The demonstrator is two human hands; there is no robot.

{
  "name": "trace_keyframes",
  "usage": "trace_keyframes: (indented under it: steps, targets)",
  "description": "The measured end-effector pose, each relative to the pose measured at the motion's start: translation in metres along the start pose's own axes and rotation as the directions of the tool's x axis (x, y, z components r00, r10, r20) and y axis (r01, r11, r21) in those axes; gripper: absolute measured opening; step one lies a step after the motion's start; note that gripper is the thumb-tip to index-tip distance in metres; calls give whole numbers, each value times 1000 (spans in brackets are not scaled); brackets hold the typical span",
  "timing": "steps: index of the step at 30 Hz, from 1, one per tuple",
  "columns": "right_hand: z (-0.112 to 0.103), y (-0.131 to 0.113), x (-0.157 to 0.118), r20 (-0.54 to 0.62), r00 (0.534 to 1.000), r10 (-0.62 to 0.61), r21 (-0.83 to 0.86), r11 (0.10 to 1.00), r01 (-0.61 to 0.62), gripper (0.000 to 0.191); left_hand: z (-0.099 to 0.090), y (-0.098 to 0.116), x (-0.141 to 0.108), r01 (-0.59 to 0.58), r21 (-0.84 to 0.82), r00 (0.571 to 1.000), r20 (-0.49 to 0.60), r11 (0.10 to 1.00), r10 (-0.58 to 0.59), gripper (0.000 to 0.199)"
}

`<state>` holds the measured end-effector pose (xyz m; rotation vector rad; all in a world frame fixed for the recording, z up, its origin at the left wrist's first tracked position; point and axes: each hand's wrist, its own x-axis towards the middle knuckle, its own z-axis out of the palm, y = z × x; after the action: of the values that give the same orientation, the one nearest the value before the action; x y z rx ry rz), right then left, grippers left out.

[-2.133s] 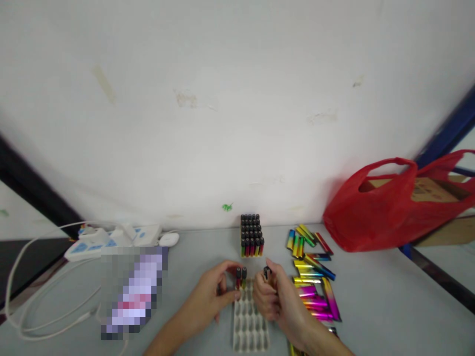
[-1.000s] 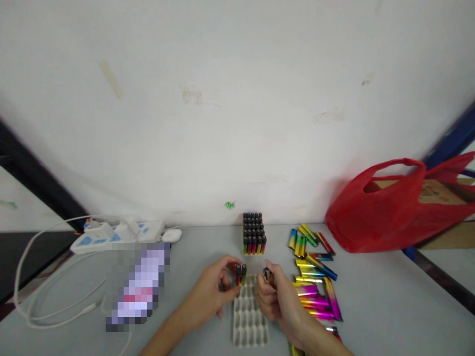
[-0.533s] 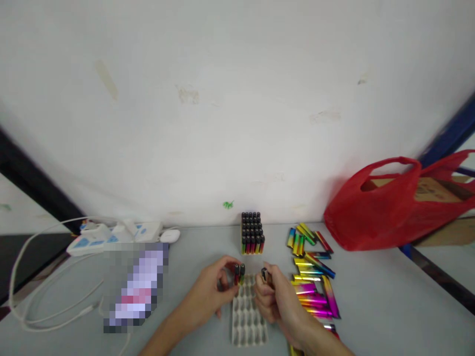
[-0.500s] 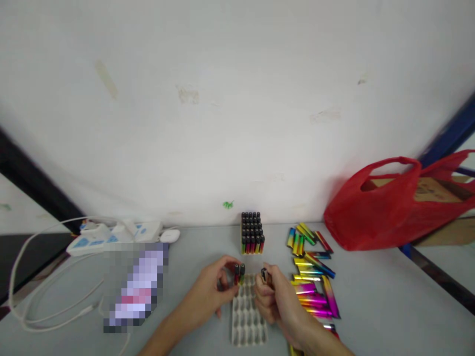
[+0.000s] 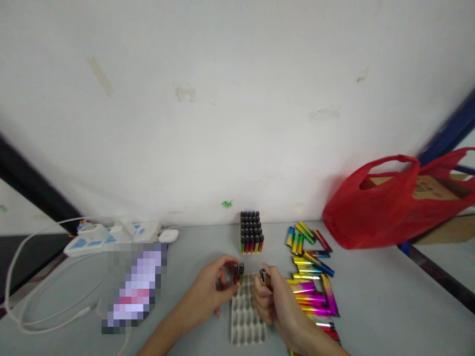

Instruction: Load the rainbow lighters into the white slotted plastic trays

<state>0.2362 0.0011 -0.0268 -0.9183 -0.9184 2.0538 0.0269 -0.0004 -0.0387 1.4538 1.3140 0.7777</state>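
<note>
My left hand (image 5: pixel 218 282) pinches two upright lighters (image 5: pixel 238 273) with black tops, one reddish and one green, by the far left corner of a pale moulded tray (image 5: pixel 248 316). The tray has rows of small hollows. My right hand (image 5: pixel 269 294) is closed in a fist around another lighter (image 5: pixel 262 275), its thumb near the dark and silvery top; the fingers hide its body. Behind the hands, a tight block of black-topped lighters (image 5: pixel 251 232) stands in rows. Shiny lighters in rainbow colours (image 5: pixel 311 291) lie scattered to the right, partly behind my right wrist.
A red bag (image 5: pixel 371 212) with a cardboard box inside stands at the right. On the left are a white power strip (image 5: pixel 111 235), looping white cables and a pixelated purple item (image 5: pixel 137 284). The wall (image 5: pixel 237 123) closes off the back of the table.
The view has shifted slightly. My right hand has shifted a little to the left, and more of a red lighter shows beside its wrist. Both hands keep their grips.
</note>
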Motion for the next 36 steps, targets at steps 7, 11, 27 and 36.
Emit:
trace_keyframes:
  steps: [7, 11, 27, 36]
  targets:
    - [-5, -5, 2, 16, 1000, 14, -3, 1000, -14, 67, 0, -2, 1, -3, 4, 1000, -5, 1000, 3, 57]
    - [-4, -4, 2, 16, 1000, 0, -3, 1000, 0, 65, 0, -1, 0, -16, 1, 1000, -4, 1000, 16, 53]
    - [0, -5, -3, -17, 999, -40, -24, 999, 40, 58, 0, -1, 1, 6, 7, 1000, -10, 1000, -5, 56]
    - [-3, -7, -1, 25, 1000, 11, 50, 999, -12, 63, 0, -2, 1, 0, 7, 1000, -4, 1000, 0, 54]
